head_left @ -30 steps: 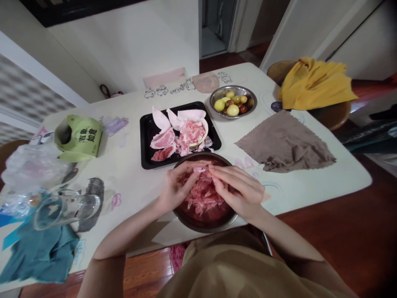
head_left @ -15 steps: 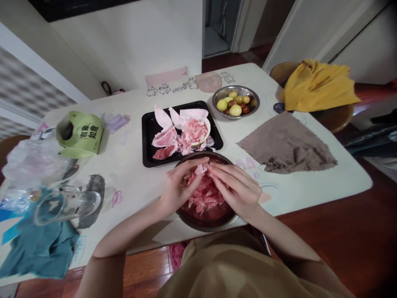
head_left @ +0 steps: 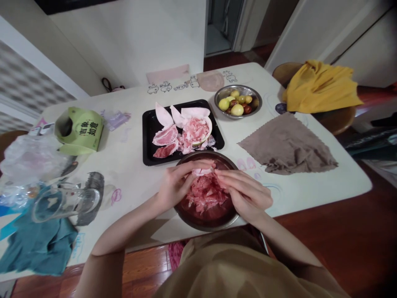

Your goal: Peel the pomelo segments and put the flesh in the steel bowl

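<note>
Over a metal bowl (head_left: 207,227) of red pomelo pulp (head_left: 207,194), my two hands meet. My left hand (head_left: 175,186) is closed around a pomelo segment (head_left: 203,171) with pale membrane on it. My right hand (head_left: 249,194) has its fingers pressed together, the tips at the segment's right end; they partly hide it. Just beyond the bowl, a black tray (head_left: 149,149) carries thick pomelo rind (head_left: 163,115), pieces of red segment (head_left: 166,150) and a heap of peeled membrane (head_left: 194,131).
A steel bowl (head_left: 259,99) of small green and brown fruit stands behind the tray. To the right lies a brown cloth (head_left: 288,142). On the left are a green carton (head_left: 80,130), plastic bags (head_left: 31,159), a glass jug (head_left: 65,203) on its side and a teal cloth (head_left: 40,248).
My right hand has moved slightly right and down, away from my left. More of the segment's pale side shows between them. The view has shifted a little.
</note>
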Tool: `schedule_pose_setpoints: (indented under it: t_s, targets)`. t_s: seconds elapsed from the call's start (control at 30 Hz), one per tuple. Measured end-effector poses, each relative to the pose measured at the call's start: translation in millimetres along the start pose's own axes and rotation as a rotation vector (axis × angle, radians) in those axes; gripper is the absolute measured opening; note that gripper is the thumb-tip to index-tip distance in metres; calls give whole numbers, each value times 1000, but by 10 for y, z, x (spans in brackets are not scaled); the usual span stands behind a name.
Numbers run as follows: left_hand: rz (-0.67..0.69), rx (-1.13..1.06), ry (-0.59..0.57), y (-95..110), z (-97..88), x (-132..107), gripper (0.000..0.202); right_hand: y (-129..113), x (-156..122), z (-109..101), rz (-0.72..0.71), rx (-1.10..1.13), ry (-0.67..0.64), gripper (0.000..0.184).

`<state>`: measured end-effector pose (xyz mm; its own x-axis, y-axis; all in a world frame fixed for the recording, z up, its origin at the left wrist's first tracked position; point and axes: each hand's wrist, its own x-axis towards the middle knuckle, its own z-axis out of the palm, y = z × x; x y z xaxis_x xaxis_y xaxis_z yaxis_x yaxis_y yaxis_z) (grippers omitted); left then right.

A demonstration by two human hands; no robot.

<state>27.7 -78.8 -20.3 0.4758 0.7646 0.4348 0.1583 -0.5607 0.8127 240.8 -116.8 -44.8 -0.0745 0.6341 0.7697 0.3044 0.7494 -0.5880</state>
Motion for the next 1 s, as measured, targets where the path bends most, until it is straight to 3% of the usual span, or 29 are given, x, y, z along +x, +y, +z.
schedule_pose_setpoints:
  t_s: [0.33, 0.6, 0.83, 1.0]
  targets:
    - [-44, 31, 24, 44, 3, -38, 34, -15, -47, 51, 59, -65, 137, 49]
    - [-147, 69, 164, 42, -78, 25, 23, -25, 5, 49, 111, -124, 220, 45]
    - [-150, 46, 205, 72, -77, 37, 22, 3, 45, 109, 207, -106, 12, 27]
    - [-154, 31, 255, 73, -40, 31, 22, -14, 69, 124, 133, -170, -39, 34]
